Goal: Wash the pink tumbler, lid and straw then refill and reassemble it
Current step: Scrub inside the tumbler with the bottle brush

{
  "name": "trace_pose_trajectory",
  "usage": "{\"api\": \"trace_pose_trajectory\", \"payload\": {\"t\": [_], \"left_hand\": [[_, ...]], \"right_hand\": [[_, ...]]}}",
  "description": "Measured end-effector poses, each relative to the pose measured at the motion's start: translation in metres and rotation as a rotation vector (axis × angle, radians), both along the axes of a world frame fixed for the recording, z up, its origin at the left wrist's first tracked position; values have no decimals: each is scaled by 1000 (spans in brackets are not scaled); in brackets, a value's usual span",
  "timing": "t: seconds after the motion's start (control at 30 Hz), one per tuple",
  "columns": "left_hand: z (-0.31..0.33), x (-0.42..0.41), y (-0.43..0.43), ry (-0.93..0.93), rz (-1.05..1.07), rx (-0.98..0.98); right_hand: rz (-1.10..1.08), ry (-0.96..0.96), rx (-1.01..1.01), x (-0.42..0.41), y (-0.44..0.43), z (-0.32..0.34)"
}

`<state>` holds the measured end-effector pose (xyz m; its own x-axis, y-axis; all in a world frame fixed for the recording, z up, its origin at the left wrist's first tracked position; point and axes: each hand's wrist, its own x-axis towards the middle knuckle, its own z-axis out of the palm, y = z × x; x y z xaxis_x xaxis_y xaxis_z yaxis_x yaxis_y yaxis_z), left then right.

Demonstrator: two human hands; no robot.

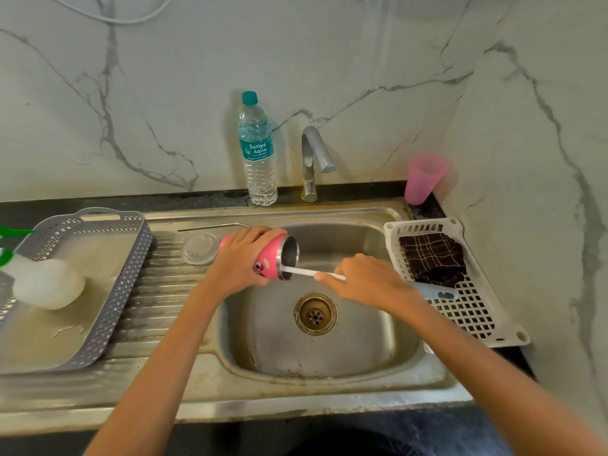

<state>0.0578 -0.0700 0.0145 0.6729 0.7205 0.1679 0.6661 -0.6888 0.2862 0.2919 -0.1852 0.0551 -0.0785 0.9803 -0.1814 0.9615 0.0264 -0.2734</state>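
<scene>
Stage: washing, inside scrub seemingly underway | left hand (pixel 241 258) is gripping pink tumbler (pixel 271 261), tilted sideways over sink (pixel 329 357) | right hand (pixel 365 279) is pinching thin white rod (pixel 302 272) poking into its mouth | lid (pixel 200 249) and straw (pixel 210 227) are lying left of sink, waiting | refilling, reassembly are still pending.

Both forearms reach forward; the left hand (pixel 245 258) grips the pink tumbler (pixel 270 257) (fingers curled over it), the right hand (pixel 365 279) pinches a white stick (pixel 302 272).
</scene>
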Motion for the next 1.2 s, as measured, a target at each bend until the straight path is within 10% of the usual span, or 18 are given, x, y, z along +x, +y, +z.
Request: {"api": "trace_pose_trajectory", "payload": {"t": [1.2], "left_hand": [[1,16,-12,-26,-28,-173]], "right_hand": [[-49,-238,187,15,-2,15]]}}
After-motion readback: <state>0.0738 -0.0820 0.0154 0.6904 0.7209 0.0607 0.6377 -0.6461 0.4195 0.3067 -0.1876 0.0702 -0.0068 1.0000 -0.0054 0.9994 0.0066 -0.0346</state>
